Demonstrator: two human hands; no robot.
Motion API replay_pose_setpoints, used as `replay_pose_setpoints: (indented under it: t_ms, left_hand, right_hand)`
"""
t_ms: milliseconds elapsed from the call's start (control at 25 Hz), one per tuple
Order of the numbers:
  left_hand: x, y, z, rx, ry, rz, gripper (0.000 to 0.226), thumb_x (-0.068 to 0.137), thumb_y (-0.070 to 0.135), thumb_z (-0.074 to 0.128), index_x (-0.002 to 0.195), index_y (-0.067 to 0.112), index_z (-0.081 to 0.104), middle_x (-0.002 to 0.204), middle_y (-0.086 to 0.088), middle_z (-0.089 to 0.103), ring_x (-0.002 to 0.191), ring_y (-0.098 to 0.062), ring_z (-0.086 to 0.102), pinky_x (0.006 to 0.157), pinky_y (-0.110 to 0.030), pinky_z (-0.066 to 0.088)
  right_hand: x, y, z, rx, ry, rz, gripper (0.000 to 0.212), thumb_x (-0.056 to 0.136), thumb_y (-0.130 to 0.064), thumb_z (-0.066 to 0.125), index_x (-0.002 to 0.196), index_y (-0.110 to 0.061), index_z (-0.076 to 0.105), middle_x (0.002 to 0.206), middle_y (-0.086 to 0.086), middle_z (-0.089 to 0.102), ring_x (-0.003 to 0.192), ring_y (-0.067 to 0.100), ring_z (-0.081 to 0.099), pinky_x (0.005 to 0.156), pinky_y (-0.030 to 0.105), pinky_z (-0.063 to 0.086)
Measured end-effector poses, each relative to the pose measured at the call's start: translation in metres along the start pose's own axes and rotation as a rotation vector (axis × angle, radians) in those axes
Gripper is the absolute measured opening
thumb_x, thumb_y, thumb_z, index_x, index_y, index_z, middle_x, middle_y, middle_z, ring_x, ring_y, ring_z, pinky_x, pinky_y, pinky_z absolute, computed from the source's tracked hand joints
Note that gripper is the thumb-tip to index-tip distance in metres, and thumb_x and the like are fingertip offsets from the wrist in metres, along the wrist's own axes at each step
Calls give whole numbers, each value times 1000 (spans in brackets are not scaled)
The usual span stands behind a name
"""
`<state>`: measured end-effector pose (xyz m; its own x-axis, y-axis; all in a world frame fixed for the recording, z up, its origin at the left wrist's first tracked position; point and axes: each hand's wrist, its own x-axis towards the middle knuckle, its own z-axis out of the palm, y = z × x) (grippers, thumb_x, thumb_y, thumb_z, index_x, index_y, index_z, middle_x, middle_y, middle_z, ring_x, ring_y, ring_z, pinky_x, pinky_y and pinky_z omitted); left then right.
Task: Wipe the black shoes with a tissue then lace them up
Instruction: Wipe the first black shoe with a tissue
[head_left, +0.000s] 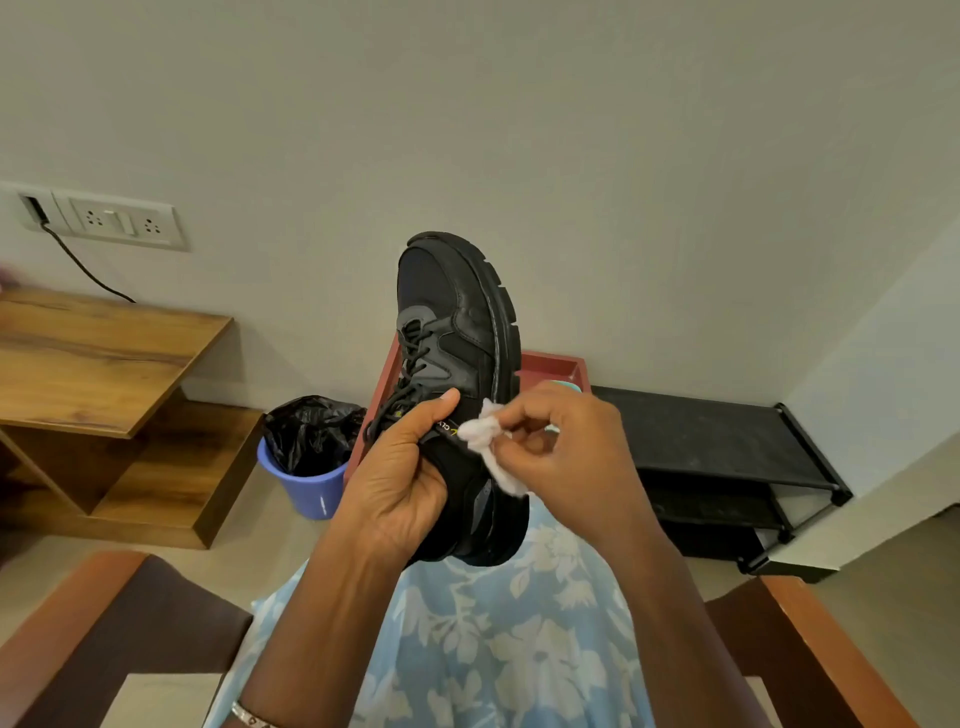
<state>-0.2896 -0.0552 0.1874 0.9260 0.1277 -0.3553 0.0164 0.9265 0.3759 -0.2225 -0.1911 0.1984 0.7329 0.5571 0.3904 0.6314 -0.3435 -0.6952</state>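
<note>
Black shoe (457, 374) was held up over the lap, long axis running near to far, toe pointing away toward the wall, sole turned to the right. Left hand (400, 483) was wrapped around the heel end, thumb pressed flat along the side by the laces (402, 384). Right hand (561, 441) had its fingertips pinched tight on a crumpled white tissue (485, 441), which was touching the shoe's side just beside that thumb.

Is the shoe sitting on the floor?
No, the left hand holds the black shoe up in the air while the right hand wipes with a tissue.
</note>
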Motion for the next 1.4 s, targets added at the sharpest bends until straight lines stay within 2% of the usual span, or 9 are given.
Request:
replay_pose_setpoints:
  t_ms: [160,280,440,600,800,920,1080,1240,1400]
  left_hand:
    - [2,2,-2,-31,16,-12,40,88,8,61,123,-10,59,129,-33,61,125,-41,58,103,-53,46]
    - [1,-3,-1,-39,-9,-5,39,92,7,59,128,-8,59,126,-29,64,119,-37,63,97,-52,51]
    - [2,-4,-3,-65,9,43,39,90,5,60,128,-2,62,124,-24,67,116,-36,66,100,-51,51]
    - [-5,3,-2,-75,-32,9,32,92,9,54,113,-12,67,117,-33,67,105,-39,69,82,-55,57]
    - [-4,6,-7,-82,0,28,28,94,8,55,112,-8,66,120,-31,66,109,-41,66,83,-61,53]
    - [-4,2,-8,-73,-34,33,36,92,5,56,125,-5,63,126,-27,65,121,-39,62,97,-57,49]
    - [-2,0,-7,-41,-31,13,44,86,4,60,130,-3,60,130,-26,63,124,-40,60,99,-60,47]
    - [-3,-1,-12,-56,-37,4,43,87,3,59,130,-4,60,130,-26,63,124,-39,59,106,-56,46]
    - [-3,5,-14,-81,-59,28,35,90,5,55,121,-6,67,126,-26,65,118,-38,64,94,-56,51]
  right_hand:
    - [-2,0,-10,6,-141,26,12,78,-10,78,86,-20,79,78,-9,71,72,8,66,64,23,55]
    - [26,2,-5,-18,53,-19,11,80,-11,77,89,-18,78,78,-8,70,72,8,65,63,14,49]
    - [45,3,9,-84,231,-125,8,84,-8,75,91,-13,76,87,-2,67,72,8,62,64,17,51]
    - [4,6,14,27,68,-149,12,82,-6,76,90,-15,76,91,-4,67,80,11,64,68,27,55]
    - [-3,10,8,40,-83,-91,12,81,-6,75,88,-16,76,87,-5,68,77,14,65,68,35,55]
    - [30,8,2,-31,95,-127,10,83,-10,74,90,-17,75,86,-5,69,76,10,64,66,27,53]
    - [69,5,0,-113,346,-174,18,89,-14,72,106,-14,70,94,-2,69,77,9,63,64,17,51]
    - [45,19,6,-112,280,-183,10,89,-9,72,99,-8,72,95,0,69,81,10,64,69,21,52]
    - [1,32,5,137,62,-143,14,89,-4,73,98,-13,77,93,-6,72,89,14,68,76,22,55]
